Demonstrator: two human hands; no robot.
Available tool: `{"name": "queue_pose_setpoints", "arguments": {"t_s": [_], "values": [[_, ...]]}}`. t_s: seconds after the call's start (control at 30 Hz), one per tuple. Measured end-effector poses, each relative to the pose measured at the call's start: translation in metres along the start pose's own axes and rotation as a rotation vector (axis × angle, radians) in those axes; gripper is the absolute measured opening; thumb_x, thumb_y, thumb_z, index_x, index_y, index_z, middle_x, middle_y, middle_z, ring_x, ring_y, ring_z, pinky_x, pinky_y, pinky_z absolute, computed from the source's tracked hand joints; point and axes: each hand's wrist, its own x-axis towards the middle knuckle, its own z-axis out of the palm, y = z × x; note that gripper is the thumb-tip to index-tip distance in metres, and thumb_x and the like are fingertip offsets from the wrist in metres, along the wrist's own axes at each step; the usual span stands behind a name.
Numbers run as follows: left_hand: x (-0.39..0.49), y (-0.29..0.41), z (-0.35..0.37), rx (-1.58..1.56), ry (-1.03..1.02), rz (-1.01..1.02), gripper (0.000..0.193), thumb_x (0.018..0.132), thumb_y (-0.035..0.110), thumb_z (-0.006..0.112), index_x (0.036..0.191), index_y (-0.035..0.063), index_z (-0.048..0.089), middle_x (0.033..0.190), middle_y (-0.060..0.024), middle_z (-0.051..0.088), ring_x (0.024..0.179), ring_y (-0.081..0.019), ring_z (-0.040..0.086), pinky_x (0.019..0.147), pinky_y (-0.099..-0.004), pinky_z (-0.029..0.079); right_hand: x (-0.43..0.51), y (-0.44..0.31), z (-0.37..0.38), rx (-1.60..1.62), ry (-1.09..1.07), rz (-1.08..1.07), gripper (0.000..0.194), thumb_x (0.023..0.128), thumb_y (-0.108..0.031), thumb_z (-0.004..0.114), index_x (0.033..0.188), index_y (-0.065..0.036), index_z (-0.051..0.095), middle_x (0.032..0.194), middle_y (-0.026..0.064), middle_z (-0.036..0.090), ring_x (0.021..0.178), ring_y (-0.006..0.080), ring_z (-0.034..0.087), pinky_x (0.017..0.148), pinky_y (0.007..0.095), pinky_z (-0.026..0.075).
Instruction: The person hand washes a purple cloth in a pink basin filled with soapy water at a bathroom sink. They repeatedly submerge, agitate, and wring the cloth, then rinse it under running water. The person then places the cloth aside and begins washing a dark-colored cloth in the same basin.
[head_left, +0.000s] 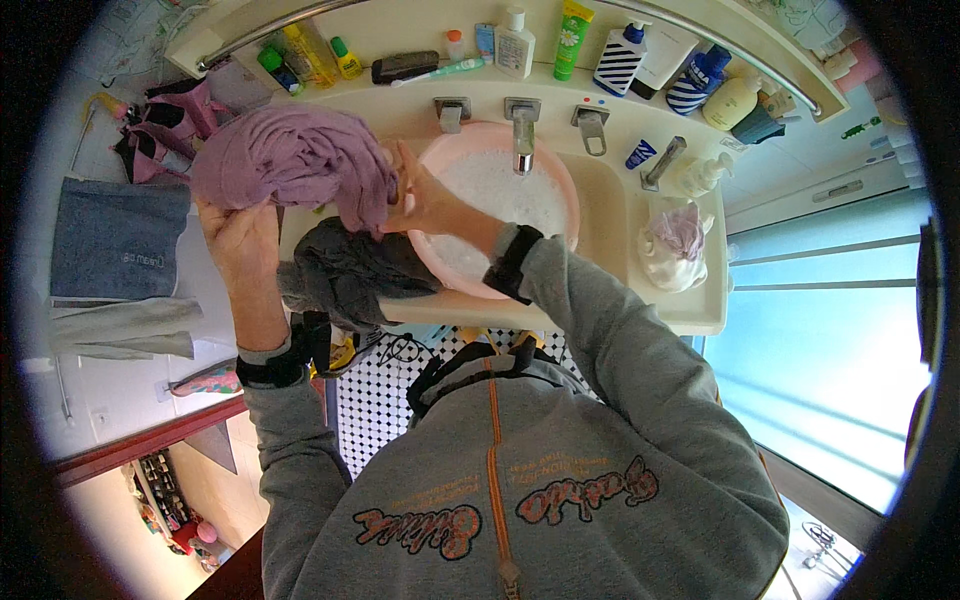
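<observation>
A bunched mauve cloth garment (292, 161) is held up over the left end of the washbasin counter. My left hand (244, 240) grips it from below on its left side. My right hand (424, 191) holds the cloth's right end, its fingers partly hidden behind the folds. Under my right forearm, a pink plastic basin (574, 217) of foamy water (487, 180) sits in the sink. Dark grey cloth (352, 277) lies just below the mauve one, draped over the counter's front edge.
A chrome faucet (523, 142) reaches over the pink basin. Bundled white and lilac cloth (675, 244) rests on the right counter, near a pump bottle (705, 176). Toiletries, including a green tube (574, 41), line the shelf behind a metal rail (720, 37). A blue-grey towel (120, 240) hangs left.
</observation>
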Motion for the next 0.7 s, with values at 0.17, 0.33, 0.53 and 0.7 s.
{"name": "queue_pose_setpoints", "arguments": {"t_s": [0.17, 0.33, 0.53, 0.7], "values": [[0.007, 0.001, 0.018, -0.192, -0.002, -0.019, 0.062, 0.069, -0.014, 0.051, 0.128, 0.0016, 0.041, 0.130, -0.0168, 0.043, 0.123, -0.0338, 0.039, 0.107, -0.0491, 0.026, 0.030, -0.001, 0.011, 0.062, 0.230, 0.019, 0.082, 0.071, -0.023, 0.073, 0.136, -0.005, 0.027, 0.128, 0.0172, 0.043, 0.123, 0.0322, 0.037, 0.100, 0.0387, 0.032], [0.019, -0.039, 0.053, -0.397, -0.037, -0.123, 0.062, 0.065, -0.017, 0.051, 0.125, -0.0013, 0.044, 0.127, -0.0164, 0.047, 0.121, -0.0321, 0.042, 0.105, -0.0498, 0.027, -0.007, -0.021, -0.023, 0.449, 0.435, 0.037, 0.033, 0.087, -0.016, 0.051, 0.119, -0.004, 0.050, 0.106, 0.0040, 0.058, 0.100, 0.0146, 0.051, 0.090, 0.0287, 0.039], [-0.002, -0.119, 0.132, -0.625, -0.101, -0.380, 0.065, 0.061, -0.019, 0.054, 0.123, -0.0002, 0.047, 0.127, -0.0156, 0.048, 0.119, -0.0311, 0.044, 0.104, -0.0490, 0.031, -0.079, -0.078, -0.085, 0.968, 0.582, 0.409, 0.039, 0.090, -0.033, 0.046, 0.121, -0.008, 0.049, 0.119, 0.0058, 0.054, 0.110, 0.0212, 0.050, 0.100, 0.0355, 0.034], [-0.062, -0.167, 0.210, -0.562, -0.178, -0.552, 0.055, 0.067, -0.014, 0.061, 0.119, 0.0016, 0.051, 0.123, -0.0116, 0.053, 0.113, -0.0245, 0.051, 0.100, -0.0391, 0.039, -0.168, -0.113, -0.144, 1.502, 0.376, 0.080, 0.061, 0.090, -0.048, 0.044, 0.136, -0.010, 0.033, 0.135, 0.0071, 0.043, 0.123, 0.0264, 0.042, 0.103, 0.0466, 0.031]]}}
